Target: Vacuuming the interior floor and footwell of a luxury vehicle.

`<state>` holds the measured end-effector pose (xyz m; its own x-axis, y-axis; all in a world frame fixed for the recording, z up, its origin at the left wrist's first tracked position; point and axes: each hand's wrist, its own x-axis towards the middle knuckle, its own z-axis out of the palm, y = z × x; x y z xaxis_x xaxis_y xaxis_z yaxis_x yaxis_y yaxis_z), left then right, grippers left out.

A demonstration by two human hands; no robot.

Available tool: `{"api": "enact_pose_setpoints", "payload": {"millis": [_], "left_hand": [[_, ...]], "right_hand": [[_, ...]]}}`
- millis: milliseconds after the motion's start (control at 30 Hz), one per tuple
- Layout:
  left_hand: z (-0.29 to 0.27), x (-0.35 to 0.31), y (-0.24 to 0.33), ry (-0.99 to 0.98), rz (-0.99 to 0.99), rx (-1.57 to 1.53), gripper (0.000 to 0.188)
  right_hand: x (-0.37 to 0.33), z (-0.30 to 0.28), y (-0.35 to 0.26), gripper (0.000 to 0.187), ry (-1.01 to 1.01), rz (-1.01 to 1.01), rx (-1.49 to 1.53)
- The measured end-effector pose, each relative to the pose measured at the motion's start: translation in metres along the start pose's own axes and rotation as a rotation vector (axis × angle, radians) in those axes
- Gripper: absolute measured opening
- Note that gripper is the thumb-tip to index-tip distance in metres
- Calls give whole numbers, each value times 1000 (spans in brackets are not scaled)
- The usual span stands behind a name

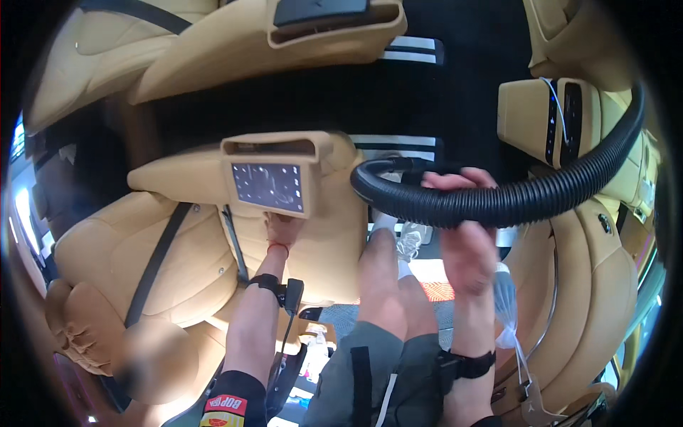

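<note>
Hose [526, 204], black and ribbed, loops through this tan car cabin: counting from the middle of the scene, with twelve o'clock straight ahead of the person, it comes in between two and three o'clock, bends down past three, and doubles back near the centre. At about four o'clock the right hand [467, 250], a little blurred, has its fingers bent round that hose, fingers showing at the far edge and thumb side at the near one; the middle of the grip is hidden by the hose itself. Over toward nine o'clock, the left hand [283, 229] reaches to the near edge of a dark lit screen [267, 186] set in a tan housing. Its fingers slip out of sight there, so I cannot tell whether they are spread, pressed together or pinching something. A thin red cord [278, 247] circles the left wrist, and a black strap [267, 282] sits further up that forearm; another black band [469, 365] wraps the right one. A tan seat [117, 245] with a dark belt fills nine o'clock, and a second seat [590, 277] stands toward four, with a translucent knotted bag [506, 302] hanging just beside it. At two o'clock a tan console [523, 117] shows small blue lights and a white cable [557, 107]. Bare knees and grey-green shorts [356, 377] take up six o'clock.
</note>
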<state>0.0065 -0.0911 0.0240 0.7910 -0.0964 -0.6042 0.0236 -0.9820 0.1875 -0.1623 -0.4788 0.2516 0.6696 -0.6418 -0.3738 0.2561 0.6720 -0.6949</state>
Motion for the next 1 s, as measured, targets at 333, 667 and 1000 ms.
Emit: {"api": "enact_pose_setpoints", "payload": {"millis": [333,667,1000], "left_hand": [[22,-23,40,7,-198,70,142],[23,-29,42,41,-167,-34,144],[26,-69,3,100,52,101,108]], "right_hand": [[-8,-44,94,54,-377,148,-481],[-1,-67,173,44,-246,-43,-752],[-137,-78,127,66,194,140,-613]]}}
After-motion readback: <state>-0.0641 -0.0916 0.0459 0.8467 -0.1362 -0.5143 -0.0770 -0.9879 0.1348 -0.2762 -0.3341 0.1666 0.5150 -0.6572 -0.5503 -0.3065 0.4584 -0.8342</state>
